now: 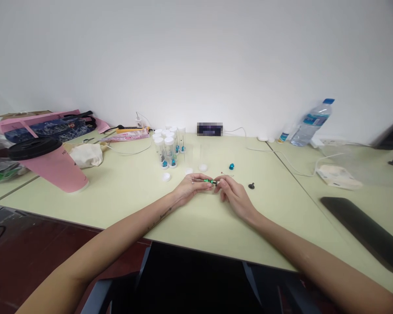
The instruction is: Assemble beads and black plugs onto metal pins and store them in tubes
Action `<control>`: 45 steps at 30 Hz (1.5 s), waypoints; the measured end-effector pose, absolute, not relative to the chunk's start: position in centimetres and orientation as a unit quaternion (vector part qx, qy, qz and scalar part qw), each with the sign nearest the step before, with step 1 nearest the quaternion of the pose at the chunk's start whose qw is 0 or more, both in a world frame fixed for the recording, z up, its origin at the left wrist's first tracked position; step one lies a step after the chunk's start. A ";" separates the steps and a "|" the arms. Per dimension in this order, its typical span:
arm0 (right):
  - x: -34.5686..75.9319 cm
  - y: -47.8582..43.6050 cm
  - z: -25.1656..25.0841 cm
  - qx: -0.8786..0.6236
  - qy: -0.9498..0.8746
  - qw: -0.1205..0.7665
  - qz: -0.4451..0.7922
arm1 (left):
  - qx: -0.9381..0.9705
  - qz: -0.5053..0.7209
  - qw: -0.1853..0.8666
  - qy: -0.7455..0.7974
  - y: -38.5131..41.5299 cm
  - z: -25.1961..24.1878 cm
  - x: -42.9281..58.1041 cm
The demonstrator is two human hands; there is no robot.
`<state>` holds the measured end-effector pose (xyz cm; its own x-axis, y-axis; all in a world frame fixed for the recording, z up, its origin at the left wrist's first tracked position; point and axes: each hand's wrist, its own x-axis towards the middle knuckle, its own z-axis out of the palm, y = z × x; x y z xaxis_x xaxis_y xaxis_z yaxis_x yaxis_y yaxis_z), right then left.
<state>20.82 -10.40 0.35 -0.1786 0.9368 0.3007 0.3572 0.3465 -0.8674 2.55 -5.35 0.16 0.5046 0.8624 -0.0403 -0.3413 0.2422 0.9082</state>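
Observation:
My left hand (192,187) is closed around a small shiny green piece (208,180), held just above the table. At that piece's right end, the fingertips of my right hand (232,192) pinch a dark tip; its exact kind is too small to tell. A thin pale strand runs over my left hand. Beyond the right hand lie a small blue metallic part (231,166) and, further right, a black knob-like part (251,186). White round caps (166,177) rest past my left hand. Several clear tubes with white lids (169,150) stand behind them, blue parts inside.
A pink cup with a black lid (54,163) stands at left, beside a cloth pouch (87,155) and bags. A phone-like display (210,129) leans on the wall. To the right are a water bottle (311,124), white cables and a long dark pad (363,231).

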 end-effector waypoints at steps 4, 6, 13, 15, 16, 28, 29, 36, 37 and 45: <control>20.9 -10.4 0.2 -0.464 -0.683 0.458 0.328 | 0.451 0.416 0.737 0.282 -5.1 -0.2 2.6; 20.9 -10.4 0.1 -0.462 -0.682 0.460 0.330 | 0.449 0.416 0.739 0.282 -4.9 -0.3 2.6; 20.9 -10.4 0.1 -0.461 -0.678 0.467 0.332 | 0.448 0.417 0.739 0.281 -4.9 -0.4 2.5; 20.9 -10.4 0.2 -0.457 -0.680 0.467 0.331 | 0.447 0.418 0.739 0.282 -4.9 -0.5 2.5; 20.9 -10.4 0.2 -0.456 -0.682 0.466 0.332 | 0.446 0.418 0.739 0.282 -4.8 -0.5 2.5; 21.0 -10.4 0.2 -0.451 -0.681 0.464 0.343 | 0.440 0.417 0.743 0.285 -4.8 -0.5 2.5; 21.0 -10.4 0.2 -0.452 -0.681 0.463 0.343 | 0.439 0.416 0.743 0.287 -4.9 -0.4 2.5; 21.0 -10.3 0.1 -0.461 -0.683 0.455 0.337 | 0.439 0.416 0.742 0.290 -5.2 0.1 2.5; 21.0 -10.2 0.0 -0.465 -0.682 0.454 0.335 | 0.440 0.416 0.741 0.291 -5.3 0.1 2.6; 20.9 -10.3 0.4 -0.472 -0.709 0.401 0.336 | 0.461 0.393 0.743 0.283 -5.5 0.2 2.7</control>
<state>20.91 -10.35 0.36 -0.2331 0.9392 0.2523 0.3992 0.3289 -0.8558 2.71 -5.55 0.19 0.5311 0.8453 -0.0588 -0.3226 0.2659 0.9084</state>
